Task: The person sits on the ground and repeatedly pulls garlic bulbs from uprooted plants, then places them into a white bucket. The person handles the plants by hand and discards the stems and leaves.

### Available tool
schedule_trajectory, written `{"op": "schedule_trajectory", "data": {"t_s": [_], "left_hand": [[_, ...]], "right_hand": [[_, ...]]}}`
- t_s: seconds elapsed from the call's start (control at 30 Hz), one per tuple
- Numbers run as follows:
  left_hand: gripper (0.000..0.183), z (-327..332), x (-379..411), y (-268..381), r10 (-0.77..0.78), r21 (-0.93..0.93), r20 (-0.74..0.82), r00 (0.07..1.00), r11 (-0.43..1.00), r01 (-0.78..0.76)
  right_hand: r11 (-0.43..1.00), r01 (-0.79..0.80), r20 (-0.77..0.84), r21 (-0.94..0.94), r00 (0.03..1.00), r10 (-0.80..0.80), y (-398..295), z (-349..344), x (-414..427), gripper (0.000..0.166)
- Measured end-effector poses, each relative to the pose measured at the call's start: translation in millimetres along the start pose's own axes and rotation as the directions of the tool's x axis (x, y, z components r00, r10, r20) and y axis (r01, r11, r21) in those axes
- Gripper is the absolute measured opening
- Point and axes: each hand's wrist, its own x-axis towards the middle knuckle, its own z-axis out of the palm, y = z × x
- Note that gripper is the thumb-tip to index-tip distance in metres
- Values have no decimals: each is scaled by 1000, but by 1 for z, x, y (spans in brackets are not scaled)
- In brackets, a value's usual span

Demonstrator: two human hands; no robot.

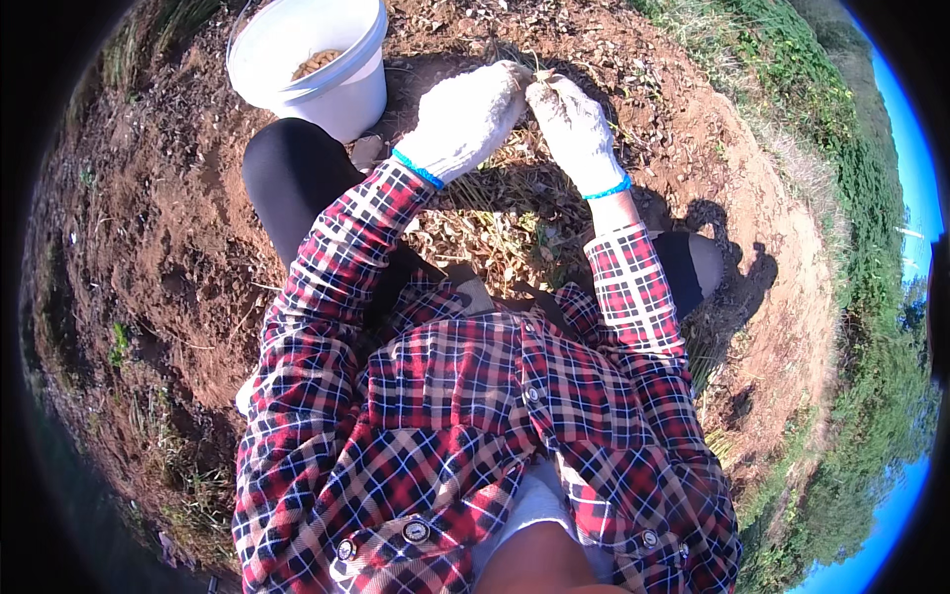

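Both hands wear white knitted gloves with blue cuffs and meet at the top centre. My left hand (466, 115) has its fingers curled in against the other hand's fingertips. Between finger and thumb, my right hand (573, 119) pinches a small plant piece (544, 75) with thin green stems. Whether the left fingers also grip it cannot be made out. A white plastic bucket (338, 96) stands at the upper left, beside my left hand. Tan pods that look like peanuts (317, 64) lie at its bottom.
Dry leaves and stalks (497, 241) lie on the ground between my bent legs. Reddish-brown soil (185, 245) with clods and leaf litter spreads around. Green plants (868, 185) line the right side. My knee (297, 160) is close to the bucket.
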Motion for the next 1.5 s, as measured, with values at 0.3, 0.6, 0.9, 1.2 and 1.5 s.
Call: {"op": "schedule_trajectory", "data": {"t_s": [0.3,0.6,0.9,1.2,1.5], "left_hand": [[29,-95,43,-61,-778,-381,-143,611,613,692],[59,-154,45,-167,-283,622,-152,947,717,314],[28,-126,81,-69,-279,390,-275,920,843,372],[22,-99,103,-5,-151,404,-40,988,902,154],[21,-112,107,-3,-59,348,-33,998,935,67]], "right_hand": [[842,358,278,-403,925,-260,-14,-91,19,31],[269,-265,134,-926,435,890,176,-334,-198,47],[324,-404,277,-856,172,945,115,-261,-133,63],[499,-378,476,-780,160,865,171,-62,-122,57],[450,-355,400,-819,208,893,134,12,-187,45]]}}
